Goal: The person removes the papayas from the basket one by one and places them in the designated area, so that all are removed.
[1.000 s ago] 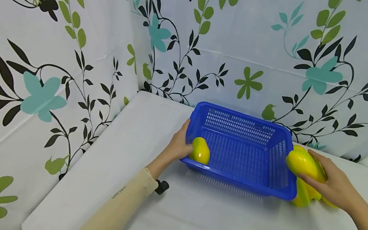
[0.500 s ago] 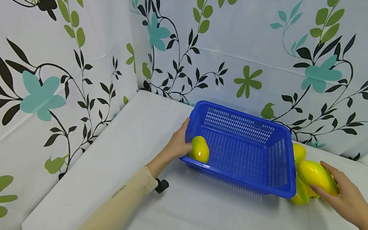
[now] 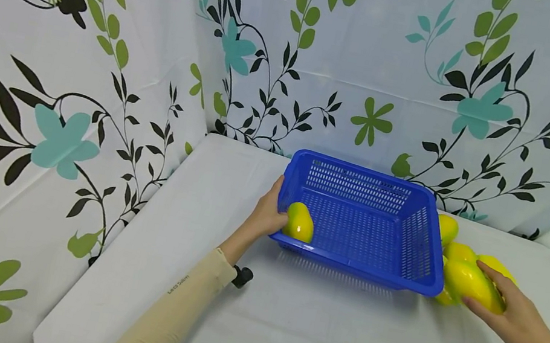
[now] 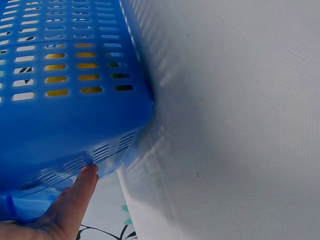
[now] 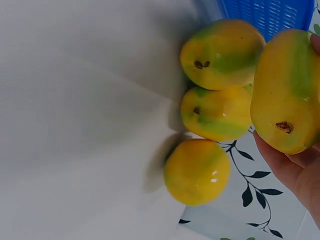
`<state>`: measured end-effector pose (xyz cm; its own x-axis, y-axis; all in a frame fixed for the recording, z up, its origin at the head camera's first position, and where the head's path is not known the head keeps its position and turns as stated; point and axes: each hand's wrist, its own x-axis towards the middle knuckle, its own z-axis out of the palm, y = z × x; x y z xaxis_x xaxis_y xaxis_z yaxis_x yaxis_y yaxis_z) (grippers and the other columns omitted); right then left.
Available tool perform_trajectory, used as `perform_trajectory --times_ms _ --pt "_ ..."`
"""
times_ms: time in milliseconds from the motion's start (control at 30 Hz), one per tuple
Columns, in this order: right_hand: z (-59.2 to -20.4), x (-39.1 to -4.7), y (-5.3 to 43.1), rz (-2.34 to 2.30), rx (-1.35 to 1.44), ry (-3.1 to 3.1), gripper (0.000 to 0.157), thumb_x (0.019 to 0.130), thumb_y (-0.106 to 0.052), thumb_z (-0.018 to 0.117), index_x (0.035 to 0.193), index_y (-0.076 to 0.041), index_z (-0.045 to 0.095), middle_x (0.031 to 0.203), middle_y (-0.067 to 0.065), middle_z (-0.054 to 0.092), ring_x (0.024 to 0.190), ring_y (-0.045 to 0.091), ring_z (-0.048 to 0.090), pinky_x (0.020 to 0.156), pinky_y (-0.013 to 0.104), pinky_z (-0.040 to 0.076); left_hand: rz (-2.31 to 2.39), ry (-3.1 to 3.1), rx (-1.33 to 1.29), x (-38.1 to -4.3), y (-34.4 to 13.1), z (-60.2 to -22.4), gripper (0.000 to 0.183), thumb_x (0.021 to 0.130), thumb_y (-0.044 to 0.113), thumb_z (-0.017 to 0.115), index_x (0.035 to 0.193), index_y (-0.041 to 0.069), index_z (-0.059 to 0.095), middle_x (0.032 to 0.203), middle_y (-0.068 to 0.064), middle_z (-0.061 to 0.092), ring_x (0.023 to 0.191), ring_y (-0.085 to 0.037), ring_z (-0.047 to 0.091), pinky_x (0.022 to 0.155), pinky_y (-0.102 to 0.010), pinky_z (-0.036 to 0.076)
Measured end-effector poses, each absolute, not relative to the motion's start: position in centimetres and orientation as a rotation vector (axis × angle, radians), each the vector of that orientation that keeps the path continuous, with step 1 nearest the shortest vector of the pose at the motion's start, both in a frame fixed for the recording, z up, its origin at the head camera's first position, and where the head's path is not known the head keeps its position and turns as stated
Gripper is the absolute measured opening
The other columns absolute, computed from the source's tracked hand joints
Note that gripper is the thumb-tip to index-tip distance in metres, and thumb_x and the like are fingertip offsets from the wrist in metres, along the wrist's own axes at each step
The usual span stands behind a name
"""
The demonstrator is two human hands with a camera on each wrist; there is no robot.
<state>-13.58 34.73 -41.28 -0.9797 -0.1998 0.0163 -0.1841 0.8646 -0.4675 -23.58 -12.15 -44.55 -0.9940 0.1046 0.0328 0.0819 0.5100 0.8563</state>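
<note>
My left hand grips the left end of a blue plastic basket, thumb over the rim; in the left wrist view the fingers lie along its slotted outer wall. One yellow mango is inside the basket at the near left corner, by that thumb. To the right of the basket, my right hand holds a yellow-green mango between thumb and fingers. It is held over a group of mangoes on the table, partly hiding them. Three of those, including one mango apart at the end, show in the right wrist view.
The white-covered table has a patterned curtain with leaves and flowers along its back and left sides. Another mango lies against the basket's right end.
My right hand has moved right and down with its mango, away from the basket's right rim, uncovering mangoes behind it. The left hand and basket have stayed in place.
</note>
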Motion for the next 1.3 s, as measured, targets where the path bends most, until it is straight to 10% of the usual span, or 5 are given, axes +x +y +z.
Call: perform_trajectory --times_ms 367,1100,1200,1300 --pt "-42.1 -12.8 34.5 -0.723 -0.364 2.992 0.077 0.091 -0.029 0.070 0.149 0.005 0.032 0.136 0.038 0.042 0.102 0.044 0.047 0.077 0.059 0.041 1.499 2.717 0.164 -23.5 -12.1 -44.3 0.096 0.073 -0.007 0.052 0.158 0.005 0.009 0.161 -0.017 0.022 0.146 -0.033 0.026 0.117 -0.047 0.023" --pt "-45.1 -11.8 33.7 -0.861 -0.477 2.956 0.072 0.086 -0.024 0.075 0.141 0.009 0.042 0.134 0.037 0.048 0.118 0.055 0.043 0.086 0.072 0.037 1.522 2.706 0.171 -23.3 -12.1 -44.2 0.096 0.073 -0.006 0.050 0.159 0.006 0.009 0.161 -0.017 0.021 0.146 -0.033 0.025 0.116 -0.048 0.023" --pt "-45.5 -11.9 33.7 -0.875 -0.522 2.984 0.070 0.085 -0.021 0.076 0.141 0.006 0.044 0.133 0.032 0.050 0.117 0.047 0.045 0.108 0.043 0.038 1.526 2.704 0.165 -23.3 -12.1 -44.1 0.096 0.073 -0.005 0.050 0.158 0.006 0.009 0.161 -0.017 0.022 0.146 -0.034 0.026 0.116 -0.049 0.023" --pt "-46.1 -11.9 33.7 -0.878 -0.575 3.023 0.069 0.083 -0.020 0.079 0.141 0.002 0.048 0.131 0.026 0.055 0.116 0.027 0.047 0.096 0.005 0.026 1.527 2.703 0.161 -23.3 -12.1 -44.2 0.096 0.073 -0.005 0.050 0.158 0.006 0.009 0.161 -0.017 0.022 0.146 -0.034 0.026 0.116 -0.049 0.024"
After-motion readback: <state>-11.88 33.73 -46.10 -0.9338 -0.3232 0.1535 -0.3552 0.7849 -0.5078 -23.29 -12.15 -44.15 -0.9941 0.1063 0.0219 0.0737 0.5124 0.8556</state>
